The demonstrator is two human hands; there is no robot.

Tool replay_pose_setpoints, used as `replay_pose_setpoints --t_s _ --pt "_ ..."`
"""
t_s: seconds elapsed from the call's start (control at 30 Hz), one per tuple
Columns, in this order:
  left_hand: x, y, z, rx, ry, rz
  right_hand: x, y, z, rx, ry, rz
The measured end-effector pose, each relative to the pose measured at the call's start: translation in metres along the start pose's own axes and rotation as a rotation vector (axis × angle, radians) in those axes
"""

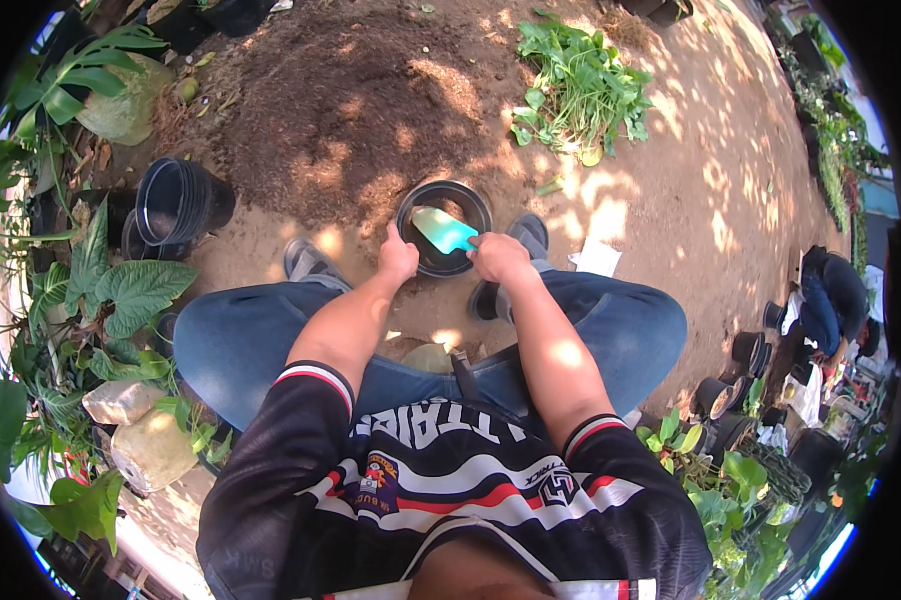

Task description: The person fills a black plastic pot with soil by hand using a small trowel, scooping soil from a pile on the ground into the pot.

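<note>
A round black plastic plant pot point(483, 204) stands on the ground between my feet. My left hand point(398, 256) grips its left rim. In my right hand point(497, 256) is the handle of a turquoise garden trowel point(443, 229), its blade over the pot's opening and angled to the upper left. Some brown soil shows inside the pot beyond the blade; how full it is I cannot tell. Just past the pot spreads a broad heap of dark loose soil point(353, 105).
Leafy green cuttings point(581, 86) lie beyond the pot to the right, near a white paper point(599, 257). Stacked black pots point(172, 199) stand at the left beside large-leaved plants point(135, 292). At far right another person point(833, 296) bends over among pots.
</note>
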State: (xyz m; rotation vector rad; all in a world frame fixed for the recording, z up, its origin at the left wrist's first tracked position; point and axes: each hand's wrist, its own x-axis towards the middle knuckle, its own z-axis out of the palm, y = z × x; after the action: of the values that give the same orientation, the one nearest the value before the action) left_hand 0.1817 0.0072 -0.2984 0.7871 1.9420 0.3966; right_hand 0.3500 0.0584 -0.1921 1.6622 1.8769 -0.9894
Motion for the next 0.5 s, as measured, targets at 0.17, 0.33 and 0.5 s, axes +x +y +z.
replay_pose_setpoints --t_s 0.17,0.33,0.5 --pt "-0.009 -0.004 0.008 -0.308 -0.209 -0.17 0.012 0.006 0.023 -0.146 -0.033 -0.097" --pt "-0.003 -0.008 0.011 -0.27 -0.257 -0.193 -0.004 -0.006 0.0 -0.113 0.006 -0.081" --pt "-0.006 -0.005 0.008 -0.119 -0.298 -0.192 -0.001 -0.001 0.016 -0.093 0.05 -0.096"
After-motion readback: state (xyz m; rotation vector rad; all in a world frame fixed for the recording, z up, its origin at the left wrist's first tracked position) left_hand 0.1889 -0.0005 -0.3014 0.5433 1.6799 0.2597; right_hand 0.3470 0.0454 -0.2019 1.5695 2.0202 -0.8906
